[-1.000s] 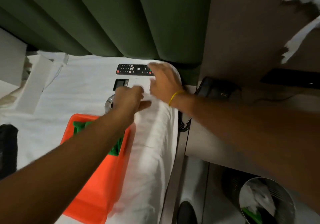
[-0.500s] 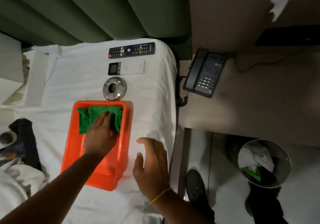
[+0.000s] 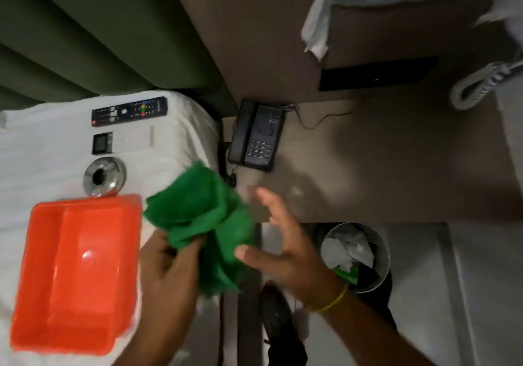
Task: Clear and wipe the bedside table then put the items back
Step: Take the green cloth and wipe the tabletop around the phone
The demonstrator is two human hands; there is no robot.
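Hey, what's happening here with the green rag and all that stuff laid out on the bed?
A person is cleaning a bedside table. Their left hand grips a green cloth just beside the empty orange tub; the right hand is open next to the cloth. A black remote, a white remote and a metal ashtray lie on the bed's white sheet. The telephone is on the table, which looks not yet wiped.

Fuzzy green cloth [image 3: 198, 212] is hanging beside a glossy orange plastic tub [image 3: 76, 269]; the shiny metal ashtray [image 3: 104, 176] is gleaming on white linen [image 3: 51, 144].
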